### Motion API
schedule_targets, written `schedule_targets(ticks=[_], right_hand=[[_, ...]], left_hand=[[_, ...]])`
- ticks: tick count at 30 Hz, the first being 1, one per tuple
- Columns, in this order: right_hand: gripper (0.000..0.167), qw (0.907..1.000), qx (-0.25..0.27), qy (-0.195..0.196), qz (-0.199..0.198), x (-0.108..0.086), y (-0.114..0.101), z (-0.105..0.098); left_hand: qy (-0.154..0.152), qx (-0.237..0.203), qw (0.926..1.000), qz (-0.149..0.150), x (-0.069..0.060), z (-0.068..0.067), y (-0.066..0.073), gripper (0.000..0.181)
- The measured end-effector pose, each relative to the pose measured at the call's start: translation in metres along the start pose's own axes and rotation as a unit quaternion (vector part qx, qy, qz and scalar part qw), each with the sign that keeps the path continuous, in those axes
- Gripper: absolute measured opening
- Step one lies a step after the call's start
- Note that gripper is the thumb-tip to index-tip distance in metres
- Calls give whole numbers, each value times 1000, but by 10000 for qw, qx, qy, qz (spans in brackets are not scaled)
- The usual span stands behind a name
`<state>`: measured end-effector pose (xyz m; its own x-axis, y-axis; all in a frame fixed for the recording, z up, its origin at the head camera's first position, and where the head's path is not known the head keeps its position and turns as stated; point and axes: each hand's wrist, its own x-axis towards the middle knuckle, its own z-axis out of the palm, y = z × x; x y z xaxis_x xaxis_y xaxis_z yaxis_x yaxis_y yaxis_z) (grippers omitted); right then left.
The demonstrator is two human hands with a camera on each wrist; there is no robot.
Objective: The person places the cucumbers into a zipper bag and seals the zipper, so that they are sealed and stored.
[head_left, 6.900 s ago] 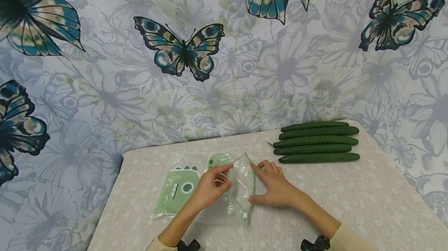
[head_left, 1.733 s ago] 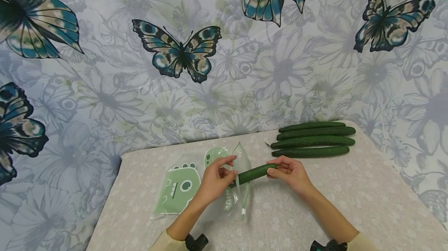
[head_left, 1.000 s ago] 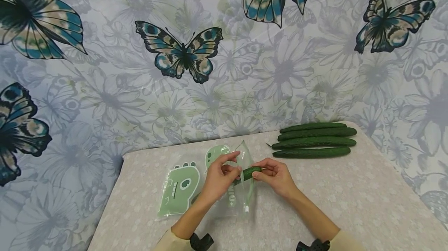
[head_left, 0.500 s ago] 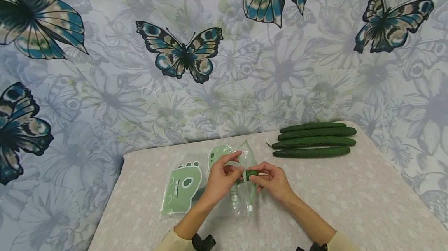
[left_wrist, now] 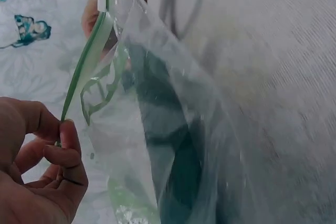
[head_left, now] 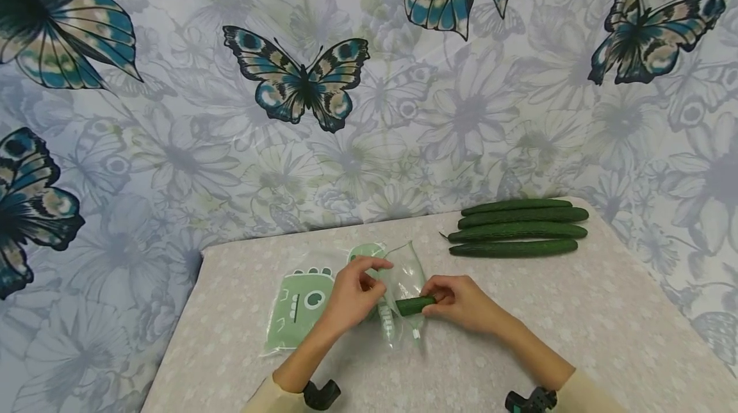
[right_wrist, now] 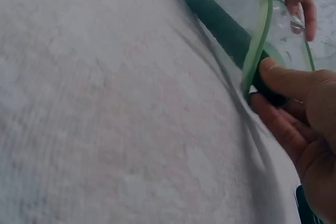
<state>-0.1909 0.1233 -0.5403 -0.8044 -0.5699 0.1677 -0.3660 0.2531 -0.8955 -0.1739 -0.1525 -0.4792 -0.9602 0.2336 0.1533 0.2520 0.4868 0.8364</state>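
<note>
Rightward, four cucumbers [head_left: 519, 232] lie apart from the bag [head_left: 300, 317].

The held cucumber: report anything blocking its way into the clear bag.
Nothing visible: the clear bag gapes around the held cucumber, most already inside. The left hand pinches the bag's rim; the right hand holds the cucumber's end.

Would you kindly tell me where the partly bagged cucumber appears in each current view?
Head: the cucumber is low, slightly right of centre, at the bag's mouth.
Left wrist: the cucumber runs down the middle, seen through clear plastic.
Right wrist: the cucumber slants across the upper right.
Shared landmark: the white zip slider, lower middle, top left and top right respectively.
</note>
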Motion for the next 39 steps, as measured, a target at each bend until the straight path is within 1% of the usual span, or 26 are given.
schedule_targets(ticks=[3,6,9,11,15,17,19,22,25,27,30,33,37,39], right_hand=[[23,9994,-89,-309,160,-3,2,-5],[24,9987,-131,-435,209,-4,3,-10],[23,9987,-226,-417,173,-4,4,-14],[21,9987,-279,-379,202,-3,4,-16],[20,9987,-173,-372,296,1,4,-16],[22,9984,-229,-401,311,3,3,-14],[24,9977,-457,-461,178,6,2,-12],[27,9930,-1042,-550,-40,8,-1,-7],[32,9857,-1549,-653,-135,7,-5,-1],[36,9822,-1730,-724,-122,7,-8,0],[40,9799,-1810,-830,-117,6,-10,0],[34,9816,-1696,-869,-90,6,-9,0],[27,9854,-1492,-815,-2,6,-9,3],[28,9862,-1476,-742,114,6,-11,6]], left_hand=[[-149,423,9990,83,-3,-4,-5,49],[-311,531,9979,213,-3,-6,-7,48],[-415,490,9974,340,-1,-6,-8,45],[-446,455,9974,348,0,-5,-8,44],[-464,348,9981,224,2,-1,-10,44],[-424,302,9985,186,2,0,-10,44],[-374,247,9989,140,2,1,-11,45],[-303,216,9992,125,1,3,-12,44],[-293,170,9994,82,1,4,-13,44],[-308,139,9994,69,1,4,-14,44],[-311,100,9994,65,0,4,-16,45],[-301,88,9995,70,-1,5,-18,45],[-299,93,9995,38,-1,7,-18,45],[-312,82,9995,19,-1,7,-18,45]])
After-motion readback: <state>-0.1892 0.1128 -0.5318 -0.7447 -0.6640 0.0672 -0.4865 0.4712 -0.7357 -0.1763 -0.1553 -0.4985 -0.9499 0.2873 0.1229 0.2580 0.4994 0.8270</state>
